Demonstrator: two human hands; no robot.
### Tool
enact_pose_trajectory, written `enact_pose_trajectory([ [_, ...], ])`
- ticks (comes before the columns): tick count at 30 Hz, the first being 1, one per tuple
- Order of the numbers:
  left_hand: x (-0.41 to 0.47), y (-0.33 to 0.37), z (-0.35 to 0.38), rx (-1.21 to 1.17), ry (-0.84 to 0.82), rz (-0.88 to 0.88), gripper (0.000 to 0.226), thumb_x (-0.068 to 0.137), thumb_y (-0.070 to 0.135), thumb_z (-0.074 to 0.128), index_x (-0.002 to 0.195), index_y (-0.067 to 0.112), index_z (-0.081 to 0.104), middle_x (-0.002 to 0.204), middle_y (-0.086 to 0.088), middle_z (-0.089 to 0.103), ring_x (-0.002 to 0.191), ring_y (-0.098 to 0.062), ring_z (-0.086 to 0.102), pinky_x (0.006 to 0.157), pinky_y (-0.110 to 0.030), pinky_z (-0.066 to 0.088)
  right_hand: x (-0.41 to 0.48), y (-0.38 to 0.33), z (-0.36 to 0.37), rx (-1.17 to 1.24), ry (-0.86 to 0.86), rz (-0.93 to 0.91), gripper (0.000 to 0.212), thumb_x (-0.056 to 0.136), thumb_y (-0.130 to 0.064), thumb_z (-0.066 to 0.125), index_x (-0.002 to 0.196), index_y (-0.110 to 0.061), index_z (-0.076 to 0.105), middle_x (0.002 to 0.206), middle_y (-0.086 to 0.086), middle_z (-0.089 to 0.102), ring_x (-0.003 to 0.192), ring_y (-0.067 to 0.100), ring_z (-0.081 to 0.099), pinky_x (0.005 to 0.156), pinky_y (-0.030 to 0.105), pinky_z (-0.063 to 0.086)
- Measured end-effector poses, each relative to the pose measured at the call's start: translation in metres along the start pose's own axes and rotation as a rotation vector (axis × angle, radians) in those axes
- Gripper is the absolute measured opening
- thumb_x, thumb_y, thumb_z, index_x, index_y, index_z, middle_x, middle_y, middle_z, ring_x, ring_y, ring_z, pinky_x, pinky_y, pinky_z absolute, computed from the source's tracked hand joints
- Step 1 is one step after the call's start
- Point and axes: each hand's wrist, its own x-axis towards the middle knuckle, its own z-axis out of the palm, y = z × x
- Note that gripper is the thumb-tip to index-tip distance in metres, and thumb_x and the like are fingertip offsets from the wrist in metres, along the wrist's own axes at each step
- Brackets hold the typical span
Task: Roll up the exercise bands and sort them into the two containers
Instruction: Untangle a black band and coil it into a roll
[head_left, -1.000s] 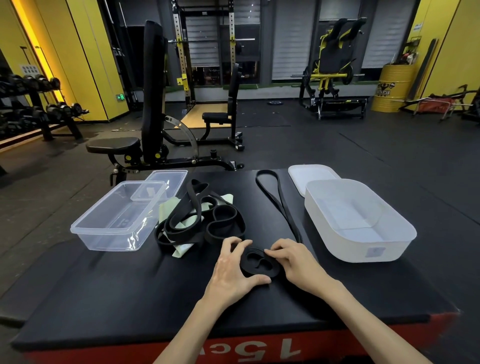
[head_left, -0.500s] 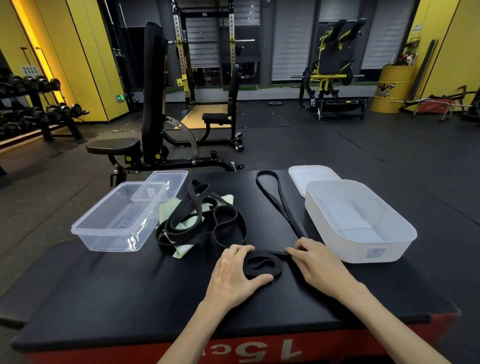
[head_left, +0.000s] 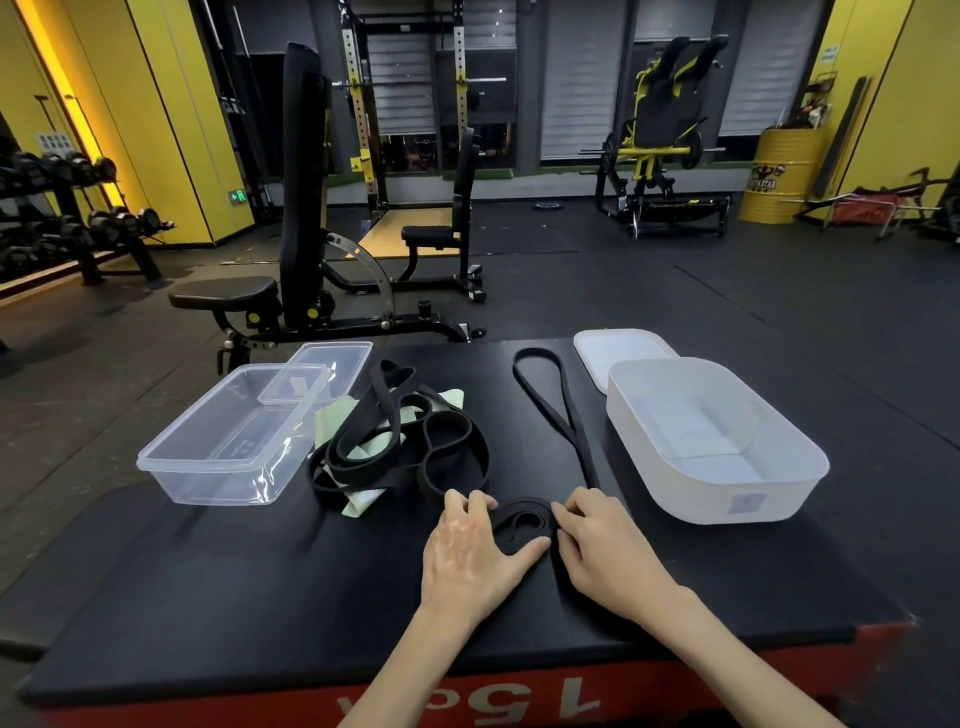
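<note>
A long narrow black band (head_left: 550, 410) lies on the black padded box, its near end wound into a flat coil (head_left: 521, 525). My left hand (head_left: 470, 551) cups the coil's left side, thumb under its front edge. My right hand (head_left: 605, 545) presses on the coil's right side, fingers on the band where it leaves the coil. A tangled pile of wider black bands (head_left: 410, 457) lies over pale green bands (head_left: 363, 444) left of centre. A clear plastic container (head_left: 208, 467) stands at the left, a white container (head_left: 779, 499) at the right; both hold nothing.
The clear lid (head_left: 337, 358) lies behind the clear container, the white lid (head_left: 613, 348) behind the white one. The padded box (head_left: 260, 597) has a red front edge close to me. A weight bench (head_left: 249, 296) stands on the floor just beyond the box.
The coil has turned and grown wider as more band was wound on. My right hand slid out to the right along the band, then came back against the coil.
</note>
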Motion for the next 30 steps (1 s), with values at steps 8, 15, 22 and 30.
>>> enact_pose_trajectory([
  [8, 0.001, -0.006, -0.003, -0.080, -0.108, 0.063, 0.090, 0.058, 0.083, 0.059, 0.126, 0.025, 0.043, 0.117, 0.015, 0.035, 0.100, -0.005, 0.053, 0.084, -0.020, 0.046, -0.001, -0.004, -0.002, -0.001, -0.084, 0.043, 0.033, 0.079, -0.017, 0.054, 0.108, -0.007, 0.066, 0.081, -0.001, 0.050, 0.071, 0.020, 0.051, 0.061, 0.028, 0.045],
  [15, 0.008, -0.028, -0.020, -0.144, -0.338, 0.193, 0.089, 0.075, 0.063, 0.063, 0.146, 0.019, 0.033, 0.123, 0.017, 0.030, 0.101, -0.003, 0.044, 0.096, -0.020, 0.040, -0.001, -0.005, -0.003, 0.006, -0.087, 0.037, 0.030, 0.081, -0.015, 0.053, 0.107, -0.007, 0.066, 0.081, -0.001, 0.048, 0.071, 0.020, 0.049, 0.063, 0.030, 0.047],
  [22, 0.020, -0.030, -0.016, -0.199, -0.306, 0.273, 0.087, 0.072, 0.054, 0.073, 0.145, 0.024, 0.034, 0.144, 0.018, 0.028, 0.134, 0.000, 0.022, 0.111, -0.018, 0.022, 0.000, 0.001, -0.004, 0.065, -0.116, 0.016, 0.034, 0.091, -0.019, 0.040, 0.112, -0.008, 0.065, 0.086, -0.004, 0.048, 0.077, 0.018, 0.048, 0.070, 0.029, 0.045],
  [30, 0.025, -0.029, -0.010, -0.258, -0.406, 0.224, 0.087, 0.070, 0.058, 0.070, 0.144, 0.033, 0.033, 0.145, 0.013, 0.039, 0.134, -0.004, 0.034, 0.113, -0.030, 0.030, 0.006, 0.024, -0.009, 0.107, -0.190, -0.031, 0.037, 0.093, -0.012, 0.046, 0.127, -0.021, 0.059, 0.101, -0.001, 0.048, 0.094, 0.017, 0.047, 0.084, 0.022, 0.040],
])
